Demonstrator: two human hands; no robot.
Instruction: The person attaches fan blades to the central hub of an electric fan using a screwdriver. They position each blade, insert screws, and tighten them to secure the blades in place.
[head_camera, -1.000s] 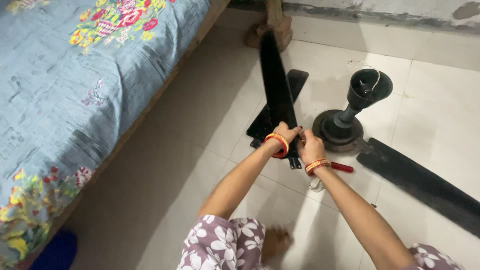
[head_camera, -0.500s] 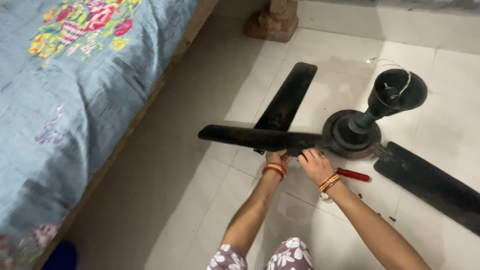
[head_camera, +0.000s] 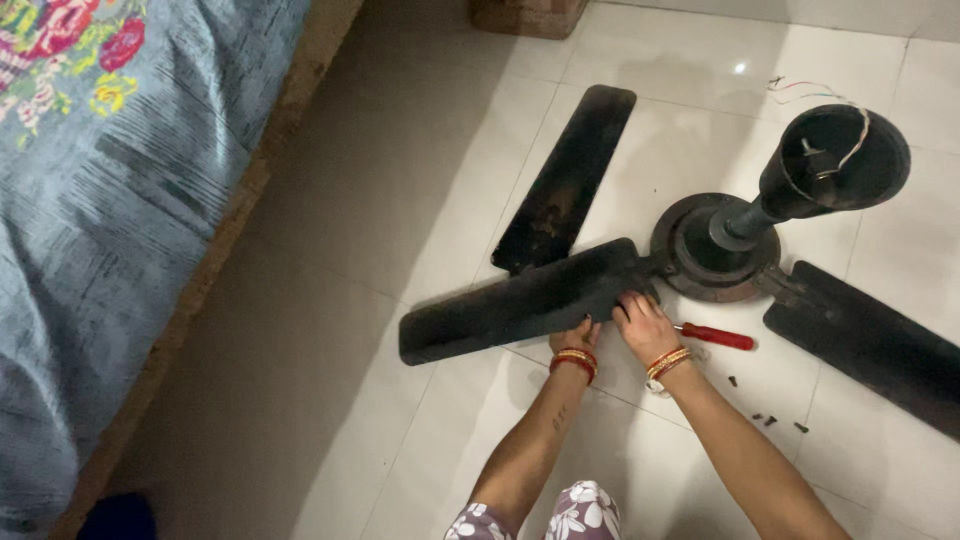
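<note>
Black ceiling fan blade (head_camera: 520, 303) is lying on the floor tiles (head_camera: 340, 250), root end at 9 o'clock of the motor hub (head_camera: 716, 247). Left hand (head_camera: 577, 335) and right hand (head_camera: 645, 320) are gripping that root; looks stiff, thin, light, best held there.

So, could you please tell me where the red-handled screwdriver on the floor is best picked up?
Probably by its red handle, coming from above: the screwdriver lies flat on the tile beside the right hand, handle pointing right and clear of the fan motor, while its shaft end sits close to the hand.
</note>
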